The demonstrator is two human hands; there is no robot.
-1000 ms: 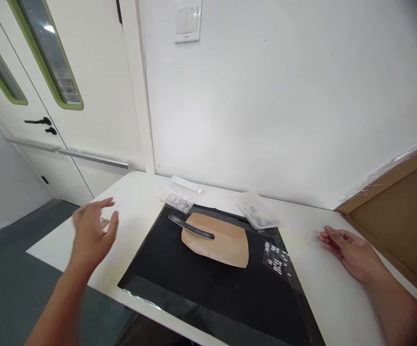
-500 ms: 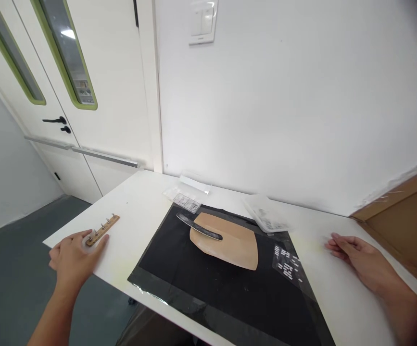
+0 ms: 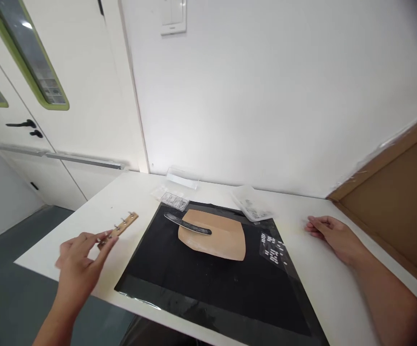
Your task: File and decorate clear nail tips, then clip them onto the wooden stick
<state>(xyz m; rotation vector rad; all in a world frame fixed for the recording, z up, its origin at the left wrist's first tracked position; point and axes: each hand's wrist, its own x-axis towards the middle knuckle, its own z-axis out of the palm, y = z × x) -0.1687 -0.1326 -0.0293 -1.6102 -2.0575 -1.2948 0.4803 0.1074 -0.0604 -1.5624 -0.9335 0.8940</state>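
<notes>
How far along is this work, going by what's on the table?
Laid out already: a tan leather piece on the black mat, with a dark tool lying across it. In hand: the left hand pinches one end of a wooden strip with metal studs. The right hand rests flat on the table. The leather looks untouched.

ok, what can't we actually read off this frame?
Head view only:
- Left hand on the wooden strip: fingers cover its near end, so the grip cannot be judged.
- Studs on the strip: too small to identify.
- Clear boxes and tray: contents too small.
- White marks on the clear sheet: unreadable.
- Black mat: near right corner cut off by the bottom edge.
- Right hand lies on the table: palm side hidden.
</notes>
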